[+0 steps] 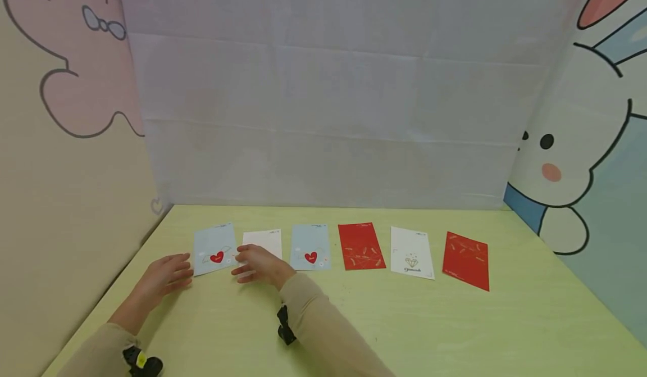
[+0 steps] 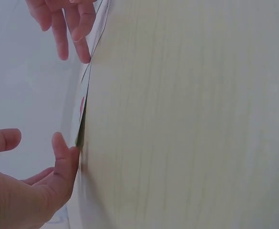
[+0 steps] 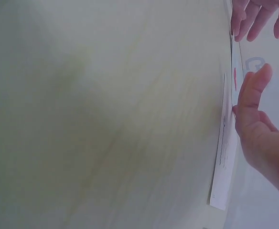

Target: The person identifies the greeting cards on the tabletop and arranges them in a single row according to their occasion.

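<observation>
A light blue card (image 1: pixel 214 248) with a red heart lies at the left end of a row on the table. My left hand (image 1: pixel 167 278) is at its left edge, fingers relaxed and pointing toward it. On the other side, my right hand (image 1: pixel 263 266) has its fingertips right at the card's right edge. That hand partly covers a white card (image 1: pixel 263 239) beneath it. In the left wrist view, the blue card (image 2: pixel 84 102) appears edge-on between the two hands. The right wrist view shows the white card (image 3: pixel 223 162) below the right hand's fingers.
Rightward along the row are another light blue heart card (image 1: pixel 310 246), a red card (image 1: pixel 361 246), a white diamond card (image 1: pixel 411 253) and a tilted red card (image 1: pixel 467 259). A white sheet (image 1: pixel 328 96) hangs behind the pale yellow-green table (image 1: pixel 429 332). Cartoon-printed panels flank it.
</observation>
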Demonstrator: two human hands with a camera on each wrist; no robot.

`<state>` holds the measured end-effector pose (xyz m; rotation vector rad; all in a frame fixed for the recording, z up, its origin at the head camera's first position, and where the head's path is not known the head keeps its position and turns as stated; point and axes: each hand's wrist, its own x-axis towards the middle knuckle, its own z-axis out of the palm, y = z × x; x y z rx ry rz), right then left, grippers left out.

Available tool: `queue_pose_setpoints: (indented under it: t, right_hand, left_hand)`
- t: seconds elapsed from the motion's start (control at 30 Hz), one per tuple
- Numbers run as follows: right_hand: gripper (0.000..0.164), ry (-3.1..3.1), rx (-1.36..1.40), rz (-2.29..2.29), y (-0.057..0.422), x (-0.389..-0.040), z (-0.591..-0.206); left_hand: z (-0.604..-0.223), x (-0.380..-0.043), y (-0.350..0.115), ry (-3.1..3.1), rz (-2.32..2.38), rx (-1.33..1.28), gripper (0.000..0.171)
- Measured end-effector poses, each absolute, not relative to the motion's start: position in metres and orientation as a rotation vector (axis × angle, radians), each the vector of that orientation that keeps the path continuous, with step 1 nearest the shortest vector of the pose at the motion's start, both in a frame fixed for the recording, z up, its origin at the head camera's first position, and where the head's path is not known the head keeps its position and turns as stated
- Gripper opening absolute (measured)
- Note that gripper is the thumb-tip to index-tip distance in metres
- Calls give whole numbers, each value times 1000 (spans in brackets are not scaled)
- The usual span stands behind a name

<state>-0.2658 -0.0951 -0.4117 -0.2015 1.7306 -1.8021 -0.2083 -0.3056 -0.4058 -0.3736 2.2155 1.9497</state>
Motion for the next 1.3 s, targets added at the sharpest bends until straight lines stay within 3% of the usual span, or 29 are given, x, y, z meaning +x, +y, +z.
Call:
queue_pose_setpoints:
  t: [0.47, 1.3]
  right_hand:
    - [41, 1695, -225, -1789, -94, -264, -415]
    - [36, 1840, -318, -1761, -69, -258, -399]
  left_hand:
    - [-416, -224, -306, 2382, 1901, -376, 56]
    - [-397, -215, -294, 2407, 1894, -190, 69]
